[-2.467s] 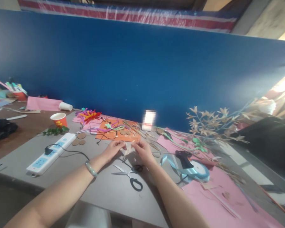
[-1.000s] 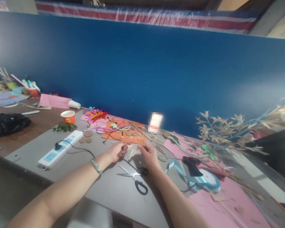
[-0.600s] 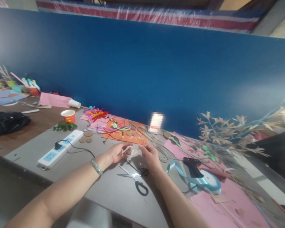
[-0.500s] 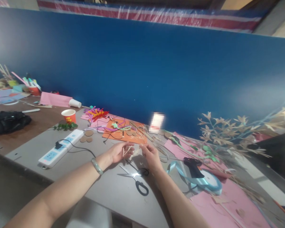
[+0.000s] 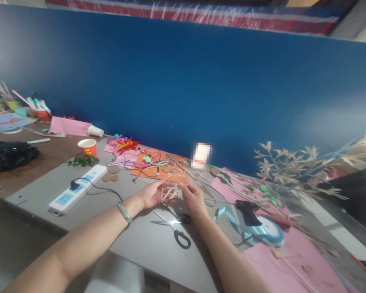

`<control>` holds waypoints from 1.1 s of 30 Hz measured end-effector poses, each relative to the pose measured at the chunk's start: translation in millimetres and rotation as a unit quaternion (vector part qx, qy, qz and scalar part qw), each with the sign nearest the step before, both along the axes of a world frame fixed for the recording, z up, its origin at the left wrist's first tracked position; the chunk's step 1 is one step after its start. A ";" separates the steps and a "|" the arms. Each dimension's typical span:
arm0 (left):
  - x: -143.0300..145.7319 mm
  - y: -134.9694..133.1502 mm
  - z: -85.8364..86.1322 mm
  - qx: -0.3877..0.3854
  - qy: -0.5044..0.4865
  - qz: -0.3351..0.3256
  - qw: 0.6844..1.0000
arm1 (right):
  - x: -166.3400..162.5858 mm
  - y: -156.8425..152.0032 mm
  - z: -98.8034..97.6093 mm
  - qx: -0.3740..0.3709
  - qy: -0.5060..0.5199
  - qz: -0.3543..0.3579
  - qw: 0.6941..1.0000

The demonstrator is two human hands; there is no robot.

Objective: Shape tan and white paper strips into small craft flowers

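Observation:
A pale, thin strip bent into a zigzag or star-like shape (image 5: 170, 193) spans the space between my two hands above the grey table. My left hand (image 5: 154, 194) has its palm turned up and its fingers curled around one side of the strip; a green bangle circles that wrist. With thumb and fingers pinched, my right hand (image 5: 193, 199) holds the strip's other end. What the strip is made of cannot be made out. Just below my hands lie scissors (image 5: 171, 223) with black handles, their blades apart and pointing left.
Left stand a white power strip (image 5: 79, 189) with a plugged-in cord and a red paper cup (image 5: 88, 147). Behind lies orange paper (image 5: 158, 173) with craft bits. To the right are a black glue gun (image 5: 248, 211), a blue ribbon roll (image 5: 273, 232), pink paper (image 5: 289, 264) and dried stems (image 5: 277, 162).
My right hand has come slightly closer to my left. The pale bent strip now shows more fully between them, with more of its shape turned toward me. The table things lie as before.

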State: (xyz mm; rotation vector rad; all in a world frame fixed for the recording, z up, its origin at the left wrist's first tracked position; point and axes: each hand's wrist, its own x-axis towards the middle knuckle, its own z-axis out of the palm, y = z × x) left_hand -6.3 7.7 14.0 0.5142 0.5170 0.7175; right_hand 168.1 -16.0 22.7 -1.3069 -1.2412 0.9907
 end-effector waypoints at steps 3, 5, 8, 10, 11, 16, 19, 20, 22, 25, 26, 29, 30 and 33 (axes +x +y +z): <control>0.6 -1.0 0.0 0.014 0.012 -0.019 1.000 | -1.5 -0.6 -1.4 0.000 -0.022 -0.002 1.000; 0.9 -2.6 1.1 0.032 0.022 -0.027 0.999 | -3.4 -1.4 -1.1 0.004 -0.026 -0.005 1.000; 1.1 -6.0 3.3 0.070 0.036 -0.027 0.997 | -7.0 -2.8 -0.1 0.007 -0.027 0.000 1.000; 1.3 -7.9 4.0 0.083 0.050 -0.016 0.995 | -8.9 -3.5 0.3 0.013 -0.038 0.016 0.999; 1.4 -8.3 4.0 0.082 0.060 -0.007 0.995 | -9.4 -3.6 0.4 0.015 -0.050 0.027 0.998; 0.8 -2.5 1.8 0.050 0.112 0.074 0.990 | -4.2 0.3 -1.5 0.026 -0.100 0.005 0.995; -0.6 4.3 -0.1 0.041 0.132 0.153 0.979 | 2.8 4.2 -4.1 0.055 -0.127 -0.015 0.990; -1.1 6.1 -0.7 0.039 0.135 0.177 0.974 | 4.7 5.0 -5.1 0.061 -0.150 -0.014 0.987; -1.7 8.7 -1.4 0.031 0.132 0.206 0.969 | 7.1 5.0 -7.3 0.062 -0.219 0.000 0.974; -2.1 10.5 -0.5 0.011 0.106 0.213 0.971 | 5.7 2.1 -9.2 0.060 -0.331 0.051 0.940; -2.1 10.9 0.4 0.001 0.095 0.214 0.972 | 4.2 0.6 -8.9 0.065 -0.360 0.074 0.928; -2.8 11.4 3.3 -0.030 0.061 0.212 0.975 | -1.5 -4.4 -4.6 0.100 -0.425 0.140 0.889; -3.2 11.3 4.1 -0.037 0.049 0.208 0.976 | -3.2 -6.0 -2.5 0.113 -0.444 0.159 0.874; -4.4 10.6 5.1 -0.047 0.015 0.190 0.981 | -6.2 -9.3 2.3 0.132 -0.497 0.197 0.834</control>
